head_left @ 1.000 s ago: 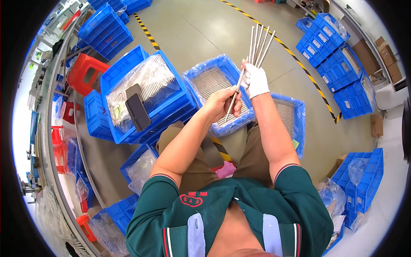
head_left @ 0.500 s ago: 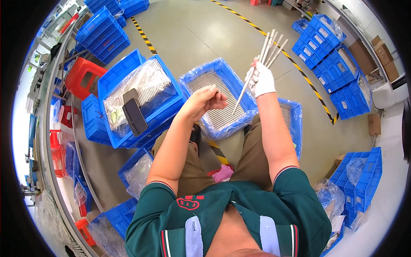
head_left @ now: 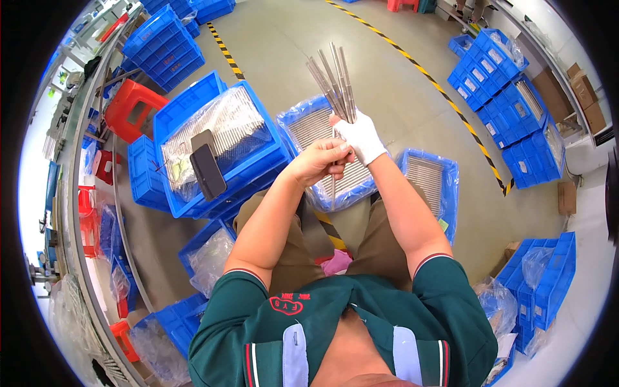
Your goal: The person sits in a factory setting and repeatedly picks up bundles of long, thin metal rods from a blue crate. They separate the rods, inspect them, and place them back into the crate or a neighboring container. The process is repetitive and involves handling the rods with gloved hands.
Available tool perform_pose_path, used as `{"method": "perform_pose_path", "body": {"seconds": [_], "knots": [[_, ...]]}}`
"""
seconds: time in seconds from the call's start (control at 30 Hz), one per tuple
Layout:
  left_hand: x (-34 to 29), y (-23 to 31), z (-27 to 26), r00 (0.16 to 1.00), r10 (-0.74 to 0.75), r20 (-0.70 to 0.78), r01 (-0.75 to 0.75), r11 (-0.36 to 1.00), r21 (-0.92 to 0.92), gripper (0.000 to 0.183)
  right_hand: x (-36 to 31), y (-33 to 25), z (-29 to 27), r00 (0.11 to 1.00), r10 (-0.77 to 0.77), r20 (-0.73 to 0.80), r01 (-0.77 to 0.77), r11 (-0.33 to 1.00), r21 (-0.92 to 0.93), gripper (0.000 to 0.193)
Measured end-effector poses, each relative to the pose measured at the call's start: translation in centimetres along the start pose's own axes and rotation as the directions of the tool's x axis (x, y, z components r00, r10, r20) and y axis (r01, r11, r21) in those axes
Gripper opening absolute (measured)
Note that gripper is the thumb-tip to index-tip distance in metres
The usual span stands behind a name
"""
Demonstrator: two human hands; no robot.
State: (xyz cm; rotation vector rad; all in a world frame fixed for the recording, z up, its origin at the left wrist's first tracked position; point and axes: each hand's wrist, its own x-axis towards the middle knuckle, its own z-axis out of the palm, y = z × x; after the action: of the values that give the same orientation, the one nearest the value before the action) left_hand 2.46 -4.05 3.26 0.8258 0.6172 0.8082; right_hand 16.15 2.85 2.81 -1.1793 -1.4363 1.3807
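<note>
My right hand (head_left: 361, 137), in a white glove with bare fingertips, grips a bundle of slim grey metal rods (head_left: 336, 80) that fan out upward. My bare left hand (head_left: 322, 160) is closed right beside it, thumb and forefinger pinched around one rod (head_left: 334, 185) that points down. The palm side of the glove is hidden. Below both hands stands a blue crate (head_left: 284, 122) lined with clear plastic, with rows of similar rods (head_left: 311, 129) lying in it.
Right of it is another lined crate (head_left: 455, 193) of rods. At left, a dark phone (head_left: 207, 166) lies on plastic-covered rods in a stacked blue crate (head_left: 274, 158). A red stool (head_left: 132, 109) stands behind. Further crates (head_left: 516, 119) are stacked along the right wall.
My right hand has moved left and turned, swinging the rods from leaning right to leaning slightly left. My left hand has come in to meet it and now pinches a rod.
</note>
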Motion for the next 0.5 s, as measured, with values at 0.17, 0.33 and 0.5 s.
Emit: {"method": "perform_pose_path", "body": {"seconds": [0.17, 0.33, 0.5], "knots": [[0.0, 1.4, -2.1, 0.864, 0.253, -0.436, -0.064, 0.913, 0.403, 0.033, -0.9, -0.5, -0.3, 0.996, -0.051, -0.074, 0.036, 0.981, -0.189, 0.034], [-0.5, 3.5, -5.2, 0.687, 0.368, -0.627, -0.443, 0.895, 0.040, 0.030, -2.4, -0.8, -0.4, 0.993, 0.085, 0.082, -0.089, 0.995, 0.048, 0.026], [-0.4, 3.7, -5.7, 0.700, 0.379, -0.606, -0.608, 0.761, -0.226, 0.030, -3.5, -0.5, -0.5, 0.991, 0.066, 0.117, -0.058, 0.996, -0.069, 0.019]]}}
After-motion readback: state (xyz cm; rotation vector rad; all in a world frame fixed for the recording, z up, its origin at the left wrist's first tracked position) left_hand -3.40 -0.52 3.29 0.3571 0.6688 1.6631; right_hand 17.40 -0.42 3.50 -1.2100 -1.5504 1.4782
